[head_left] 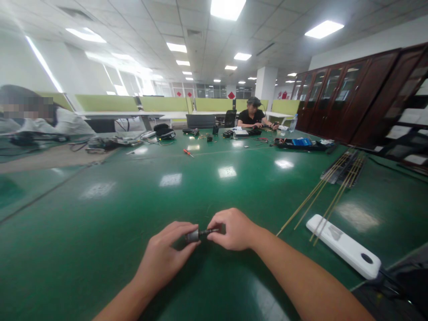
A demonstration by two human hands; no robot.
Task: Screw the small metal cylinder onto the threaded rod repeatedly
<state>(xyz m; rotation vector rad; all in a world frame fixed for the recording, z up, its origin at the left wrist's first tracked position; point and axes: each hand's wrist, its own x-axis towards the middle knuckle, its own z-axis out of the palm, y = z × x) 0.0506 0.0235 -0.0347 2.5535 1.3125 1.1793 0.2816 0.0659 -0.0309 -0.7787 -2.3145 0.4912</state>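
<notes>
cylinder [192, 236] is over the worktop [133, 191], left of one white gadget [346, 249]: left hand [167, 249] pinches it, right hand [234, 229] pinches its dark shaft [206, 232]. two sticks [332, 203] cross the gadget; one screwdriver [188, 153] lies beyond it, leftward.

A screwdriver [188, 153] lies on the table [133, 200] beyond the left hand [169, 249] and right hand [236, 229], a person [251, 118] at the far side; at right, rods [339, 191] cross one end of a device [347, 249], cabinets [344, 96] behind.
</notes>
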